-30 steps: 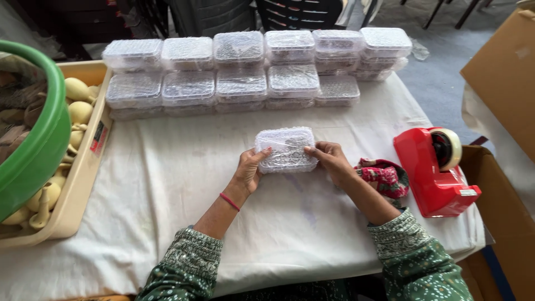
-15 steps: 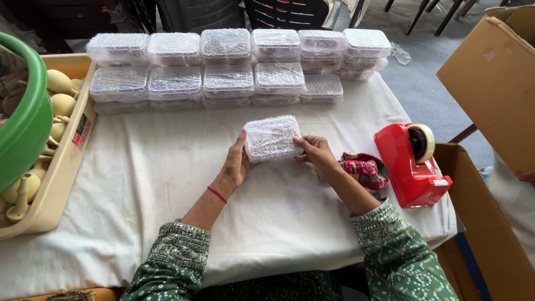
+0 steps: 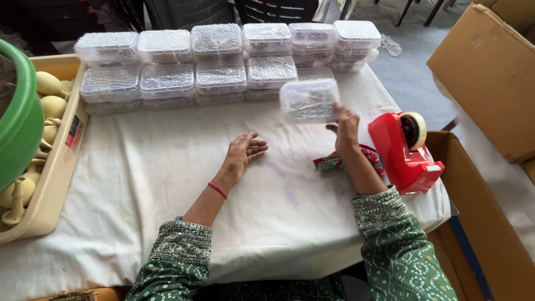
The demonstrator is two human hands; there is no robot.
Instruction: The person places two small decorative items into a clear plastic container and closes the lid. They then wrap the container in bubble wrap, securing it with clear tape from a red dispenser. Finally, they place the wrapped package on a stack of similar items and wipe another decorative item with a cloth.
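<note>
My right hand [image 3: 345, 125] holds a clear plastic box [image 3: 310, 100] wrapped in bubble film, lifted above the white cloth and close to the stacked boxes [image 3: 217, 58] at the back of the table. My left hand [image 3: 243, 153] lies open on the cloth, palm half up, holding nothing. Both arms wear green patterned sleeves, and a red band circles the left wrist.
A red tape dispenser [image 3: 405, 149] stands at the right, with a red patterned cloth piece [image 3: 334, 161] beside it. At the left, a beige tray [image 3: 54, 184] holds pale gourd-shaped pieces and a green tub [image 3: 22, 117]. Cardboard boxes [image 3: 487, 78] stand off the right edge.
Both hands held the wrapped box before. The left hand has let go and dropped to the cloth, and the right hand has carried the box right and toward the stacks.
</note>
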